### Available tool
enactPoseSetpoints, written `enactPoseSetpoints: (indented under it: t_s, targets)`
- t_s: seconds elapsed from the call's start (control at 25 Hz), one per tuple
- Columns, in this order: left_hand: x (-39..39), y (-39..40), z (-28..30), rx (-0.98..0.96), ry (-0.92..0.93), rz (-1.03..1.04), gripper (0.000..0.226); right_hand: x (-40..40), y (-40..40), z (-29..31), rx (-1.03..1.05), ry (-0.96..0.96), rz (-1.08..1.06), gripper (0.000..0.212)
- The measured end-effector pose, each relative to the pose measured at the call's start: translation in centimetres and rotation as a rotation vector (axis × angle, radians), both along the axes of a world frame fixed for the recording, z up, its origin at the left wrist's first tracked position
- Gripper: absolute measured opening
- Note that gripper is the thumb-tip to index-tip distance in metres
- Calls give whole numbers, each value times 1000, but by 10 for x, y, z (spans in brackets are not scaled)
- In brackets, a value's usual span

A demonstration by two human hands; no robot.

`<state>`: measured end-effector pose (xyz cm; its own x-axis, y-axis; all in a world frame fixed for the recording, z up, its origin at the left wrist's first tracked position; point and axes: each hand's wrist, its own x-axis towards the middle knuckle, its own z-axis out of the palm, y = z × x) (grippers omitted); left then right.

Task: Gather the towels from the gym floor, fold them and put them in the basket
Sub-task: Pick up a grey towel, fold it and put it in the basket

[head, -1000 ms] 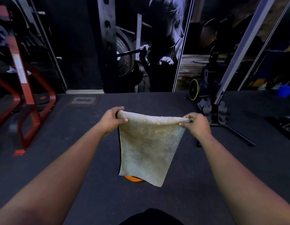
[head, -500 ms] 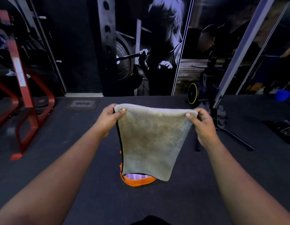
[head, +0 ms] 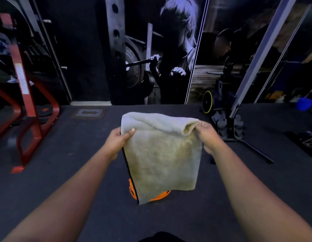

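Observation:
A beige towel (head: pixel 162 159) hangs in the air in front of me, its top edge rolled over toward me. My left hand (head: pixel 116 140) pinches its upper left corner with the thumb on the near face. My right hand (head: pixel 206 135) grips the bunched upper right corner. Under the towel's lower edge the orange rim of a basket (head: pixel 159 197) stands on the dark gym floor; most of it is hidden behind the cloth.
A red steel rack frame (head: pixel 29 119) stands at the left. A black stand with a yellow-rimmed wheel (head: pixel 208 102) and floor legs (head: pixel 256 151) sits at the right. A blue tub (head: pixel 305 103) is at the far right. A wall mural fills the back.
The towel's top edge has folded over toward me and both hands moved lower on it and closer together. The towel now covers more of the orange basket.

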<state>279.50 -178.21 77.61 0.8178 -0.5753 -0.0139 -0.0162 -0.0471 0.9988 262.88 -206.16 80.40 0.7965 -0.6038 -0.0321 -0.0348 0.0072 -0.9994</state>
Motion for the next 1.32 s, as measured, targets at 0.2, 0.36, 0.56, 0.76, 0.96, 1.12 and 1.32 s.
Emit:
enactPoseSetpoints:
  t_s: [0.2,0.36,0.56,0.76,0.96,1.12,1.32]
  targets:
    - [14,-8,14,-186,204,-137,60,14,-12,29,320,2,13,48]
    - [-17,-28,3,-100,212,-81,42,-3,-27,31,405,-126,143,75]
    - [1,-40,21,-128,337,-72,40,-35,-29,-33,194,151,257,51]
    - [-11,-43,-11,154,93,9,26,-36,-53,-49,-67,241,1,22]
    - [16,-61,-54,122,173,236,86,-33,-66,-71,27,213,-53,45]
    - [11,-52,-75,242,63,313,74,-30,-77,-89,-82,222,102,45]
    - [20,-58,-71,107,42,-1,77,3,-76,-95,-224,203,139,50]
